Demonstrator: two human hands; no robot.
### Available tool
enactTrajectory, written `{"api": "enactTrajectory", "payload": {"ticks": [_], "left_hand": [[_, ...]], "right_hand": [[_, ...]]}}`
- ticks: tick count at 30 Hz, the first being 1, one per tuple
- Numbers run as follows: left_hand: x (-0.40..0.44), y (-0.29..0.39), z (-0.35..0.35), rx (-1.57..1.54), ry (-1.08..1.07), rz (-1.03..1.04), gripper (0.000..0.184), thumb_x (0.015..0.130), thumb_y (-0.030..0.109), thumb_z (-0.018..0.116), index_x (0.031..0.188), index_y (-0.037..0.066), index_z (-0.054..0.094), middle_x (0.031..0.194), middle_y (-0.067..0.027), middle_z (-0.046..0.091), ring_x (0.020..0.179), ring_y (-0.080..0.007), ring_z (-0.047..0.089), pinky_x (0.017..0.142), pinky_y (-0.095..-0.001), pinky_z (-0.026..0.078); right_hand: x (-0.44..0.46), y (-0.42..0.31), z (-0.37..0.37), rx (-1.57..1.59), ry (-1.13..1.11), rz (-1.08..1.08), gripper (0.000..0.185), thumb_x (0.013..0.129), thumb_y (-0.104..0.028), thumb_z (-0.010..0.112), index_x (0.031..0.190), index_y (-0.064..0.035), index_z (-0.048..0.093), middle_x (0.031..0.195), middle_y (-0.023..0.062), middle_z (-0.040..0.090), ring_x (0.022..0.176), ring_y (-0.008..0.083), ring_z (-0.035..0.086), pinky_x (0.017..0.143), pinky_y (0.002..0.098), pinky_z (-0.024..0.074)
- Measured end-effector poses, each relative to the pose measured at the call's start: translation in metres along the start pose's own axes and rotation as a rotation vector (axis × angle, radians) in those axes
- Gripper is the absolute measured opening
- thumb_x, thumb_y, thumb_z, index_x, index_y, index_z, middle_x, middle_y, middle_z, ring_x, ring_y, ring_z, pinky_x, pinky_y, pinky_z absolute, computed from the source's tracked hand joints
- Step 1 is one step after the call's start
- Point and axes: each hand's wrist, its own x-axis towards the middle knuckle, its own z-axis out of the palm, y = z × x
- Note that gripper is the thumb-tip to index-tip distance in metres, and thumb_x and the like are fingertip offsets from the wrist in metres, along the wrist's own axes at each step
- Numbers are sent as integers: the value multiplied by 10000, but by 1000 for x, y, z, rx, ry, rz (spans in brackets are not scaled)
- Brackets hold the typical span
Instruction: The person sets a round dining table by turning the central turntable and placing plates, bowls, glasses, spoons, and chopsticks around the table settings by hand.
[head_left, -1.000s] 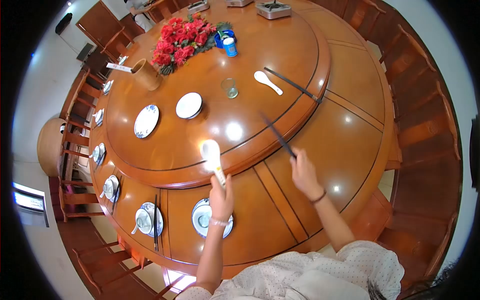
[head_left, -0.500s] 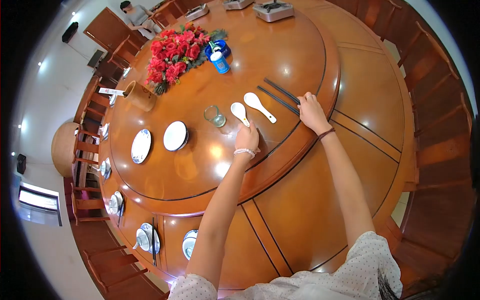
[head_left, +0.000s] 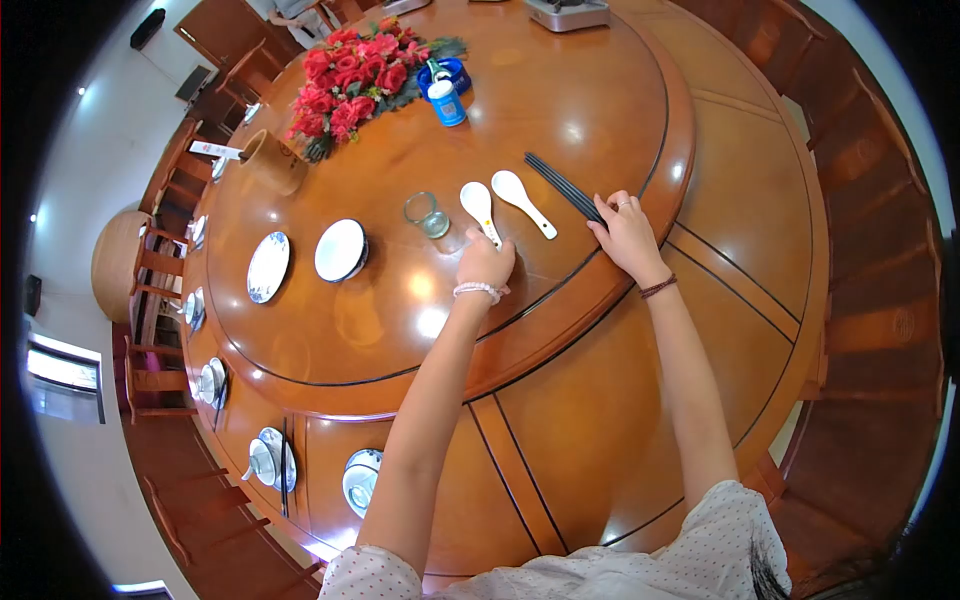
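My left hand (head_left: 486,262) is closed on the handle end of a white spoon (head_left: 477,203), whose bowl points away from me. A second white spoon (head_left: 522,203) lies just to its right, apart from both hands. Dark chopsticks (head_left: 562,185) lie side by side, and my right hand (head_left: 628,236) pinches their near ends at the turntable's edge. A small clear glass (head_left: 428,215) stands left of the held spoon. Farther left are a white bowl (head_left: 341,249) with a blue outside and a blue-patterned plate (head_left: 268,268).
Red artificial flowers (head_left: 350,85), a blue can (head_left: 446,104) and a wooden holder (head_left: 274,162) stand farther back on the turntable (head_left: 560,300). A portable stove (head_left: 566,13) is at the far edge. Place settings (head_left: 270,458) line the left rim, and wooden chairs (head_left: 890,310) surround the table.
The chopsticks, spread apart before, now lie together under my right hand. My left hand stays on the spoon handle. The view has shifted slightly.
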Motion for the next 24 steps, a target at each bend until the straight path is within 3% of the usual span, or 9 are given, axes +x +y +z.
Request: {"api": "enactTrajectory", "payload": {"ticks": [7,16,18,21,24], "left_hand": [[7,0,-1,16,-102,-32,444,805,229,518,1028,-88,301,662,-182,594,413,-214,568,330,-294,461],[0,8,-5,-42,-89,-98,482,839,289,511,1068,-65,277,651,-195,602,450,-250,601,362,-327,494],[-5,8,-10,-56,-114,-96,586,849,316,505,1171,-78,213,670,-195,611,452,-251,600,393,-322,503],[-9,3,-12,-122,-122,-77,641,851,333,493,1214,-88,173,677,-196,613,458,-242,602,392,-313,492],[-4,-12,-6,-116,-148,43,552,857,322,480,1133,-91,239,672,-161,598,455,-237,588,364,-319,481]], "right_hand": [[-3,-1,2,-28,12,8,368,766,-214,613,1077,-23,562,932,92,478,895,245,474,735,353,432],[1,-14,3,-121,5,62,382,772,-246,614,1073,-16,562,958,97,494,909,244,475,732,352,419],[-2,-27,0,-320,54,81,447,769,-281,615,1116,-12,530,1004,98,508,927,240,475,741,359,401],[-5,-60,-4,-302,166,20,497,768,-305,611,1153,-12,498,1043,100,512,949,238,472,755,369,387],[-14,-102,5,-116,175,-66,451,763,-233,603,1147,-18,503,1040,108,506,963,257,472,756,387,391]]}}
